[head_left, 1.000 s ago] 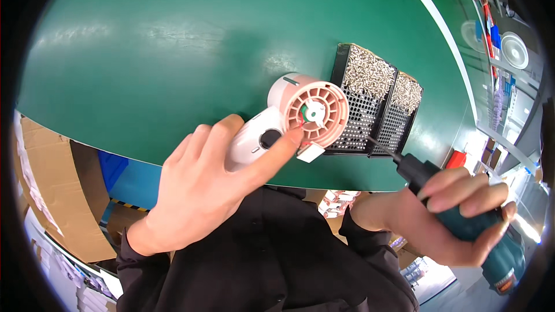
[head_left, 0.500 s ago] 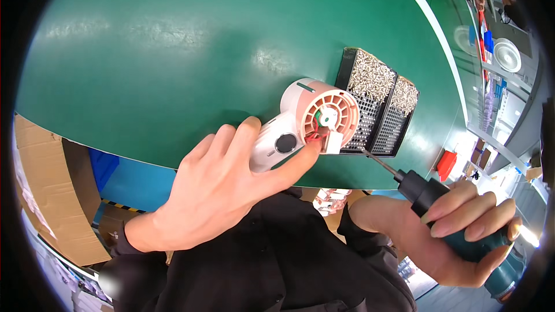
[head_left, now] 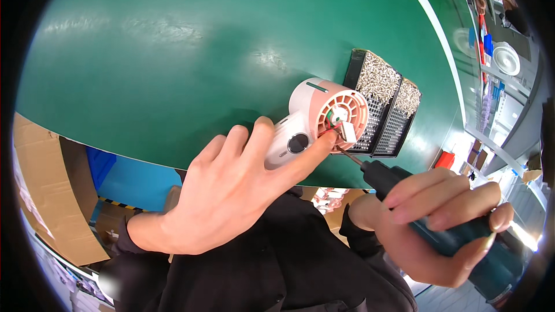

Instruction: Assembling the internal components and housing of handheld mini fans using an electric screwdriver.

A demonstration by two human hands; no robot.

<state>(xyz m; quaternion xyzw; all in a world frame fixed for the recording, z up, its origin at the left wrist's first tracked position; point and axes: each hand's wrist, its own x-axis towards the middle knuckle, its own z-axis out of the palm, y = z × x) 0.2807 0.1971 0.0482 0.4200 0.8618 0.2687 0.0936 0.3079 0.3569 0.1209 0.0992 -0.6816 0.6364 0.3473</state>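
Note:
My left hand (head_left: 225, 196) is closed around the white handle of a white and pink handheld fan body (head_left: 302, 99). Its round pink grille faces up toward me, with red wires and a green part inside. A small white block (head_left: 348, 132) sits at the grille's lower edge, beside my left index fingertip. An electric screwdriver (head_left: 384, 179), dark with a thin metal bit, is gripped in my right hand (head_left: 439, 214). The bit's tip reaches the lower rim of the fan's opening, near that fingertip; exact contact is hard to make out.
Just right of the fan stands a black two-part tray (head_left: 354, 69) with perforated plates and heaped small screws (head_left: 378, 78). Everything rests on a green table (head_left: 173, 81). A cardboard box (head_left: 49, 185) is at the lower left, a red object (head_left: 444, 159) at the right.
The screwdriver has moved left, bringing its bit from beside the screw tray to the fan's lower rim. My left hand and the fan have shifted slightly right.

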